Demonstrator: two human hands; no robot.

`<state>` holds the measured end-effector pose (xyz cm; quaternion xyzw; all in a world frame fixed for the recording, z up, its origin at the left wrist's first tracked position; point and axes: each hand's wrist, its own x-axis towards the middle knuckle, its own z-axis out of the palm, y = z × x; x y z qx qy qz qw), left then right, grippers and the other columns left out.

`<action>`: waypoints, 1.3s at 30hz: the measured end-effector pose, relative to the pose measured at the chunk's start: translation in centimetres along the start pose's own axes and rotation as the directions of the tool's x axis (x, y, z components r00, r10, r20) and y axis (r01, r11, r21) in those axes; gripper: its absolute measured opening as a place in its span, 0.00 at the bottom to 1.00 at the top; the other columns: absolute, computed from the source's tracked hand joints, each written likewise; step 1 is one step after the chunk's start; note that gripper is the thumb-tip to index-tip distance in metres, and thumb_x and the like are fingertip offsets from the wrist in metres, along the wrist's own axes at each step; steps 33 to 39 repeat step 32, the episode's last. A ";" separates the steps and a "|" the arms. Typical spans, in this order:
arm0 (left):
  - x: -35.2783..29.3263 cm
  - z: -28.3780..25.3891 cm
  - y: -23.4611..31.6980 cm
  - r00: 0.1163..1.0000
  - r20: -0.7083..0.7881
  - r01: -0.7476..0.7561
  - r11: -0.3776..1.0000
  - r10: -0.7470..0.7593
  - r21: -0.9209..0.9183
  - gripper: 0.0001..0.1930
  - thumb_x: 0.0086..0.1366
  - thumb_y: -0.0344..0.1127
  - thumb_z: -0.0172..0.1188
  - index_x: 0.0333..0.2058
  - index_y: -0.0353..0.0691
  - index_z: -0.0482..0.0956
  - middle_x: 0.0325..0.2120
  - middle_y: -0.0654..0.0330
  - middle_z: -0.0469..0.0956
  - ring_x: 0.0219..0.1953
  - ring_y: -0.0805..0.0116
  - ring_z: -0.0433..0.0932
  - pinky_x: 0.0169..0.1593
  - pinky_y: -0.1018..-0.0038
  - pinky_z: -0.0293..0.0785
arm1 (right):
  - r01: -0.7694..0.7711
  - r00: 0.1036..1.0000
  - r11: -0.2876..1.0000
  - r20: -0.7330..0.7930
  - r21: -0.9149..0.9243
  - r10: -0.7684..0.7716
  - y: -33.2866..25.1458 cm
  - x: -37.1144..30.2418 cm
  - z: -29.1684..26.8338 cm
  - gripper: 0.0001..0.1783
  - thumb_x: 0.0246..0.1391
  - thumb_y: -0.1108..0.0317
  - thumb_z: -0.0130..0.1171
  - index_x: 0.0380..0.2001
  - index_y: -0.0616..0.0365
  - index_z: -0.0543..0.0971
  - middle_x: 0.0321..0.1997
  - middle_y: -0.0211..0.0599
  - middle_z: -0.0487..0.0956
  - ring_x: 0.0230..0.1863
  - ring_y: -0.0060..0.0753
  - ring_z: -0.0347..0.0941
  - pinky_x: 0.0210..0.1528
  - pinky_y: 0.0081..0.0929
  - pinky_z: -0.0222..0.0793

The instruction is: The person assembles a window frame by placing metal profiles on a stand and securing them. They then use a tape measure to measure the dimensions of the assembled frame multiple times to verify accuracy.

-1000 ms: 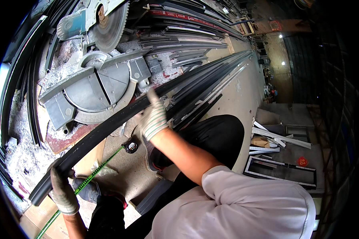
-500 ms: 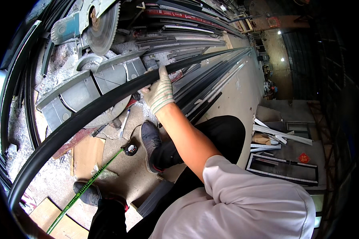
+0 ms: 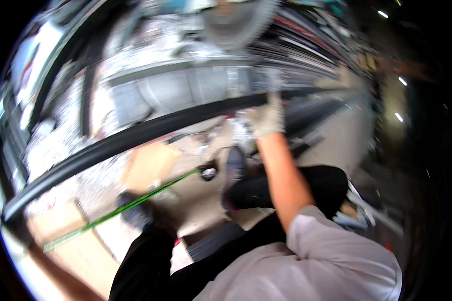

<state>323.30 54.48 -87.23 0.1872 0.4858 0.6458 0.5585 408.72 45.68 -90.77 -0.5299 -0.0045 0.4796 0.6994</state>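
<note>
A long black profile bar (image 3: pixel 176 120) runs from the left edge toward the upper right, in front of the saw's grey table (image 3: pixel 171 88). My right hand (image 3: pixel 266 119), in a pale work glove, is closed around its right part. At the bar's left end, my left hand (image 3: pixel 19 232) grips it from below, its fingers mostly hidden and blurred. Lower down, a tape measure (image 3: pixel 208 173) lies on the floor by my shoe, its green blade (image 3: pixel 135 202) drawn out to the lower left. The round saw blade (image 3: pixel 238 22) is above the saw table.
Several dark profiles (image 3: pixel 306 47) lie stacked at the upper right, and more stand along the left side. Cardboard pieces (image 3: pixel 150 163) and shiny shavings (image 3: pixel 50 155) cover parts of the floor. A dark grey block (image 3: pixel 213 242) is between my legs. Motion blurs the whole view.
The view has swung, shifting the saw, bar and right hand rightward in the picture. The bar appears at a flatter slant. My left hand now shows at the bar's left end.
</note>
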 end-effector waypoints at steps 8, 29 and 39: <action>-7.6 12.0 -12.7 0.999 0.046 -0.016 0.970 0.005 0.241 0.25 0.73 0.60 0.57 0.49 0.42 0.79 0.38 0.63 0.77 0.39 0.71 0.74 0.45 0.71 0.75 | -0.049 0.999 0.997 -0.011 -0.066 0.048 1.1 -5.5 -0.3 0.25 0.68 0.45 0.55 0.47 0.57 0.82 0.46 0.42 0.85 0.42 0.38 0.77 0.54 0.38 0.71; -15.9 24.6 -19.2 0.861 0.282 0.235 0.824 -0.422 0.515 0.25 0.78 0.54 0.50 0.41 0.35 0.81 0.28 0.63 0.79 0.31 0.75 0.77 0.42 0.74 0.76 | -0.478 0.816 0.871 0.307 -0.118 0.490 14.9 -15.9 12.0 0.24 0.66 0.44 0.60 0.48 0.55 0.80 0.36 0.31 0.82 0.33 0.23 0.75 0.33 0.22 0.68; -14.5 20.8 -19.4 0.907 0.238 0.198 0.851 -0.347 0.486 0.25 0.76 0.57 0.52 0.42 0.39 0.82 0.28 0.61 0.81 0.33 0.72 0.79 0.45 0.72 0.76 | -0.513 0.757 0.855 0.426 -0.079 0.494 12.4 -14.2 9.9 0.25 0.69 0.45 0.56 0.49 0.58 0.80 0.38 0.35 0.85 0.34 0.24 0.77 0.32 0.22 0.70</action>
